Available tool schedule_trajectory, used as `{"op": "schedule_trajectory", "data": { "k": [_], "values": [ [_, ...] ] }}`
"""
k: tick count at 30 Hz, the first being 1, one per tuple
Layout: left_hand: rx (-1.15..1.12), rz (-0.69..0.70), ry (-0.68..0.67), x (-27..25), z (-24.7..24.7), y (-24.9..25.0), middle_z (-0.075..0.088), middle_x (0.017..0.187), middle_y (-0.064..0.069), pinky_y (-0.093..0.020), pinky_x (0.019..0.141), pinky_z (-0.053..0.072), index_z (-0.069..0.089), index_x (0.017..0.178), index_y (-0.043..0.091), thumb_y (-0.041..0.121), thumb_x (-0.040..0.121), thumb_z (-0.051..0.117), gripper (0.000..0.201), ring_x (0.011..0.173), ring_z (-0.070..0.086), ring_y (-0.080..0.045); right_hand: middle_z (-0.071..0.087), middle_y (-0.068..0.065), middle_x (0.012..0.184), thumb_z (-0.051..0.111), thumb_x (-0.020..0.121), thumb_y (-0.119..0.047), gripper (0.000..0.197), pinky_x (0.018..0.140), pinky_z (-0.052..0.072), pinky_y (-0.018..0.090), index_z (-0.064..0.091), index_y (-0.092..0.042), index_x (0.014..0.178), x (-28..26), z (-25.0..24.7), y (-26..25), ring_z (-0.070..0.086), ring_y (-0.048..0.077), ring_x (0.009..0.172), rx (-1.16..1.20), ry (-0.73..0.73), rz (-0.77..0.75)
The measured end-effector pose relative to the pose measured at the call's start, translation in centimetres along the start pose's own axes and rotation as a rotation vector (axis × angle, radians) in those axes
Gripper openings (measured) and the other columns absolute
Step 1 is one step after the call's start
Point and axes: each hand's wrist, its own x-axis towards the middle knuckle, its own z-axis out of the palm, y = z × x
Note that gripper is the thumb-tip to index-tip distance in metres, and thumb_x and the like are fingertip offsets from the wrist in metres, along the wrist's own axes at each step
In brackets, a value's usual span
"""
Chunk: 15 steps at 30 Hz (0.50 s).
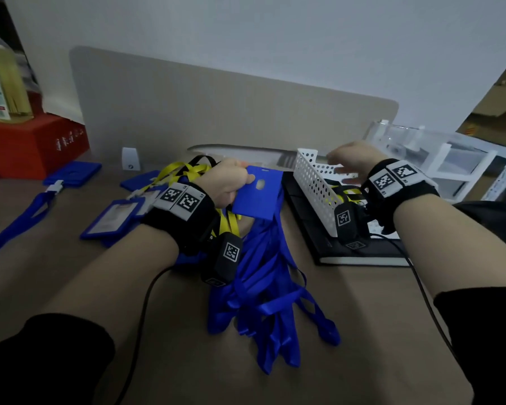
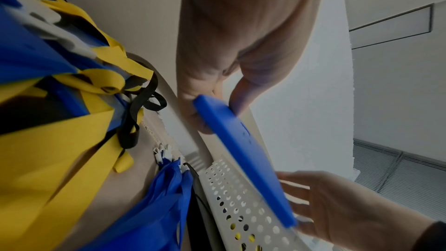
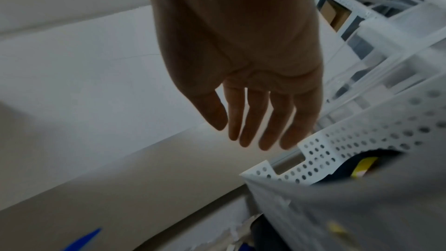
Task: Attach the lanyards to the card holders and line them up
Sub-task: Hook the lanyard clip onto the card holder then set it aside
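While the left hand (image 1: 230,182) is pinching a blue card holder (image 1: 257,197) by its left edge at the centre of the frame, the right hand (image 1: 352,162) is hovering over the white perforated basket (image 1: 313,182) with its fingers (image 3: 251,121) straight and holding nothing. Blue lanyards (image 1: 263,287) are lying heaped on the desk (image 1: 70,273) below the card holder. Yellow lanyards (image 1: 181,171) and further card holders (image 1: 111,217) are lying left of centre.
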Motion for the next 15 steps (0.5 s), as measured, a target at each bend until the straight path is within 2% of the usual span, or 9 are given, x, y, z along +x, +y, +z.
{"op": "schedule_trajectory", "data": {
  "k": [2, 5, 7, 10, 13, 14, 15],
  "values": [
    [-0.001, 0.024, 0.034, 0.7, -0.5, -0.1, 0.062, 0.096, -0.011, -0.038, 0.077, 0.052, 0.054, 0.117, 0.001, -0.005, 0.098, 0.042, 0.023, 0.073, 0.058, -0.016, 0.059, 0.005, 0.094, 0.053, 0.092, -0.011, 0.013, 0.063, 0.042, 0.025, 0.063, -0.010, 0.101, 0.3, 1.4, -0.8, 0.053, 0.017, 0.085, 0.053, -0.043, -0.073],
    [-0.003, 0.056, 0.048, 1.6, -1.7, -0.2, 0.062, 0.108, -0.020, -0.036, 0.068, 0.054, 0.056, 0.120, -0.005, -0.009, 0.096, 0.043, 0.028, 0.074, 0.062, -0.021, 0.058, 0.002, 0.081, 0.055, 0.091, -0.012, 0.010, 0.057, 0.038, 0.022, 0.064, -0.014, 0.086, 0.8, 4.3, -1.8, 0.051, 0.013, 0.073, 0.043, -0.091, -0.168],
    [0.003, 0.072, 0.053, 1.9, -2.5, -0.2, 0.061, 0.106, -0.021, -0.036, 0.068, 0.054, 0.058, 0.117, -0.006, -0.014, 0.092, 0.041, 0.031, 0.075, 0.062, -0.025, 0.058, 0.000, 0.076, 0.055, 0.091, -0.011, 0.015, 0.055, 0.038, 0.021, 0.061, -0.018, 0.079, 1.7, 6.3, -2.1, 0.051, 0.010, 0.067, -0.014, -0.169, -0.187],
    [0.012, 0.073, 0.069, 3.1, -3.5, -0.7, 0.060, 0.105, -0.023, -0.042, 0.073, 0.054, 0.058, 0.115, -0.009, -0.018, 0.086, 0.042, 0.034, 0.085, 0.062, -0.034, 0.055, 0.005, 0.070, 0.054, 0.089, -0.005, 0.012, 0.049, 0.039, 0.020, 0.065, -0.009, 0.088, 3.2, 9.2, -2.0, 0.049, 0.015, 0.062, -0.108, -0.235, -0.159],
    [0.009, 0.068, 0.101, 4.6, -4.0, -1.2, 0.061, 0.099, -0.020, -0.042, 0.074, 0.055, 0.059, 0.096, -0.002, -0.016, 0.087, 0.044, 0.022, 0.085, 0.062, -0.033, 0.060, 0.012, 0.080, 0.052, 0.088, -0.005, 0.020, 0.055, 0.045, 0.029, 0.068, 0.001, 0.099, 4.8, 11.4, -1.6, 0.056, 0.025, 0.070, -0.274, -0.248, -0.144],
    [0.013, 0.066, 0.111, 5.0, -4.0, -1.4, 0.061, 0.095, -0.017, -0.040, 0.072, 0.055, 0.058, 0.089, 0.002, -0.015, 0.087, 0.044, 0.022, 0.084, 0.061, -0.032, 0.061, 0.014, 0.082, 0.052, 0.088, -0.008, 0.020, 0.056, 0.047, 0.029, 0.068, 0.002, 0.096, 5.4, 12.1, -1.4, 0.058, 0.027, 0.072, -0.321, -0.260, -0.130],
    [0.007, 0.066, 0.118, 5.4, -4.1, -1.5, 0.061, 0.092, -0.014, -0.039, 0.070, 0.055, 0.057, 0.084, 0.005, -0.014, 0.088, 0.044, 0.024, 0.084, 0.061, -0.031, 0.061, 0.014, 0.079, 0.053, 0.088, -0.012, 0.019, 0.051, 0.046, 0.025, 0.066, 0.002, 0.090, 6.0, 12.7, -1.3, 0.058, 0.028, 0.067, -0.356, -0.269, -0.106]
  ]
}}
